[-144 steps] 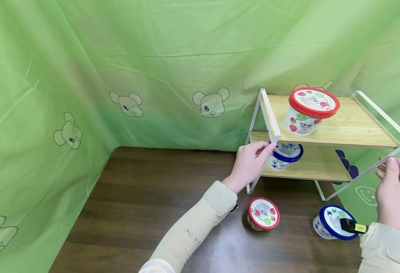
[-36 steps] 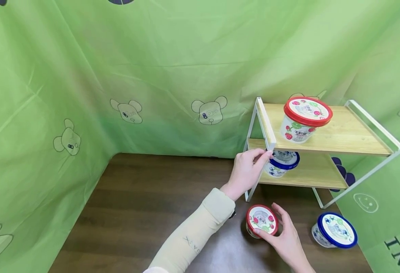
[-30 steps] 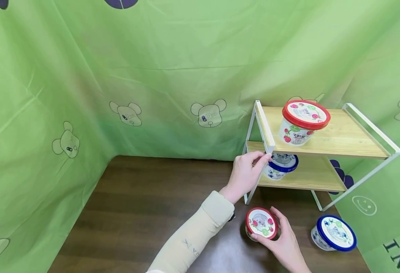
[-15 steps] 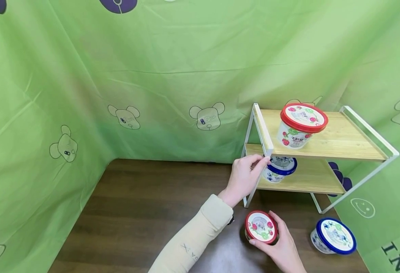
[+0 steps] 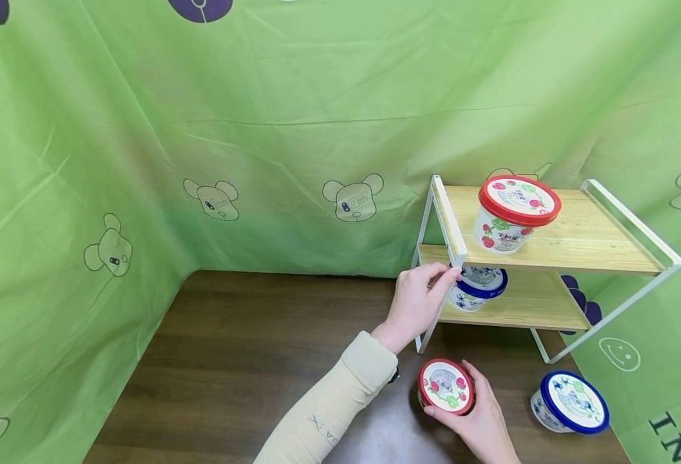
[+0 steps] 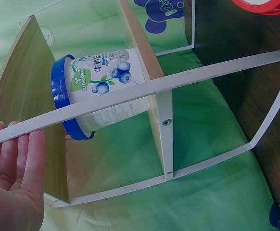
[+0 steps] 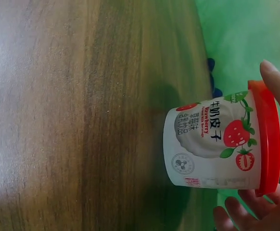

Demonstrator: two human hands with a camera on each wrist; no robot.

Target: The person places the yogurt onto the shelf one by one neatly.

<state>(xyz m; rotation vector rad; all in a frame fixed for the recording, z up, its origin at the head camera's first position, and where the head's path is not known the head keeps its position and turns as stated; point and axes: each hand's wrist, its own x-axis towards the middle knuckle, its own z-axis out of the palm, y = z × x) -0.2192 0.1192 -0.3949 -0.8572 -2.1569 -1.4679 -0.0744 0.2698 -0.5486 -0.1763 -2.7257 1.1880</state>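
My left hand (image 5: 414,303) pinches the white metal upright of a two-tier shelf (image 5: 584,235) at its front left corner; the left wrist view shows the fingers (image 6: 34,163) against that bar. My right hand (image 5: 482,419) holds a strawberry tub (image 5: 447,386) by its red lid, thumb on the near side and fingers on the far side. The right wrist view shows its white printed wall (image 7: 212,144) close to the wooden tabletop. Another red-lidded strawberry tub (image 5: 505,232) stands on the upper board. A blue-lidded blueberry tub (image 6: 106,79) sits on the lower board, partly hidden by my left hand and the upper board.
Another blue-lidded tub (image 5: 575,403) stands on the brown wooden table (image 5: 247,361), to the right of my right hand. Green cloth (image 5: 271,148) printed with bear faces hangs behind the shelf and along both sides.
My right hand has left the shelf's right upright, come down to the red-lidded tub on the table and taken hold of its lid. The left hand keeps its hold on the shelf.
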